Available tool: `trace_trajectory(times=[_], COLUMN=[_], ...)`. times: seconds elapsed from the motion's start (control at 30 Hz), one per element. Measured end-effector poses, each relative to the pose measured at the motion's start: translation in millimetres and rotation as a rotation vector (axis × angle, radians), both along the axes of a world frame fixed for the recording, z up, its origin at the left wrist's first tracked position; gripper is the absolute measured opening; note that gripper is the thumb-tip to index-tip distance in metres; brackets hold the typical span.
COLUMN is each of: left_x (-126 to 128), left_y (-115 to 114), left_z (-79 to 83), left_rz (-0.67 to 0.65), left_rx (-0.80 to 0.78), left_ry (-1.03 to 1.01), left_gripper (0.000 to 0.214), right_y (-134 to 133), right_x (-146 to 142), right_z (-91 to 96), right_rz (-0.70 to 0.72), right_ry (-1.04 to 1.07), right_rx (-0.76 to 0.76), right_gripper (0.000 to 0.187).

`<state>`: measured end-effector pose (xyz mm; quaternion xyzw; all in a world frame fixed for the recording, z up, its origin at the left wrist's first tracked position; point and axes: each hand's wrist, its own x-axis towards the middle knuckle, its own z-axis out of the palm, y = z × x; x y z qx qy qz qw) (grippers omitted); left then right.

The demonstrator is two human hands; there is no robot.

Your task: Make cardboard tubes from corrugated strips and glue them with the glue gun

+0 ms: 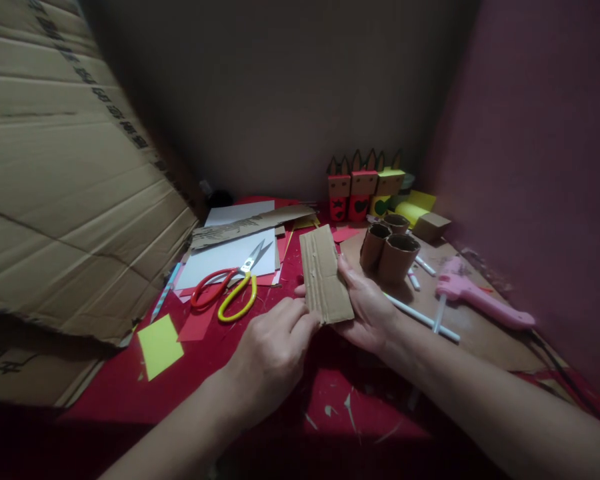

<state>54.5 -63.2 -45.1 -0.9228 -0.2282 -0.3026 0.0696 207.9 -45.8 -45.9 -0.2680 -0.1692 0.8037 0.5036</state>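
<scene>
A rectangular strip of corrugated cardboard point(325, 273) is held up over the red tabletop, its surface creased lengthwise. My left hand point(280, 340) pinches its lower left corner, fingers curled. Beneath and along its right side lies my right hand point(367, 303), thumb on the right edge; most of its fingers are hidden behind the strip. To the left rest scissors point(245, 270) with one red and one yellow handle, blades apart, on white paper point(195, 267). Just beyond my right hand stand several brown cardboard tubes point(399, 260).
A pink glue gun point(485, 293) and white glue sticks point(425, 317) lie on a cardboard sheet point(490, 347) at right. Several red and yellow eared paper figures point(364, 190) stand at the back. A large cardboard panel point(70, 167) leans at left, near a yellow paper square point(161, 347).
</scene>
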Motion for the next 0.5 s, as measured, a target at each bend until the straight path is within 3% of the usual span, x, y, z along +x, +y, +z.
trace_trajectory(times=[0.23,0.5], left_x=[1.4,4.1], left_y=[-1.8,1.2], left_z=[-9.6,-9.6], left_rz=[0.003,0.002], left_rx=[0.127,0.094], left_ry=[0.049,-0.072], left_gripper=[0.012,0.009], right_y=[0.1,-0.4], right_x=[-1.4,-3.3], right_z=[-1.0,-5.4], right_rz=[-0.065,-0.053], right_ry=[-0.020,-0.072], right_rx=[-0.030,0.012], right_gripper=[0.053,0.034])
